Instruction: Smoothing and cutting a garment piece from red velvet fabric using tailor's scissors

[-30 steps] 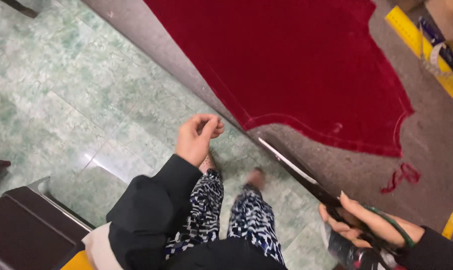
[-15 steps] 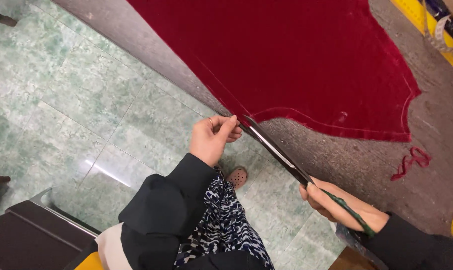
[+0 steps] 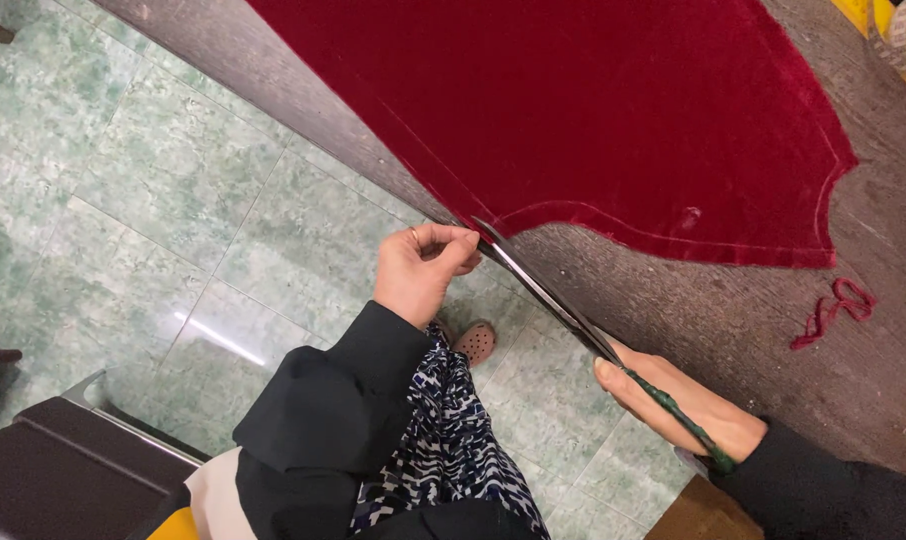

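Head view: my right hand point(image 3: 673, 400), fingers closed round the green-wrapped handle of long tailor's shears point(image 3: 548, 290), blades at the lower edge of the dark red velvet piece point(image 3: 593, 110) lying on the grey bench point(image 3: 733, 310). My left hand point(image 3: 421, 270), fingers pinched shut on the velvet's edge beside the blade tip. Red thread scrap point(image 3: 831, 310) on the bench nearby.

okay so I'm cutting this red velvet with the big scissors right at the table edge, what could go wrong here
The left hand pinches the red velvet right beside the tips of the scissors, so a fingertip could get nicked. The right hand works at the very edge of the table, where unsupported cloth may sag and pull the cut off line.
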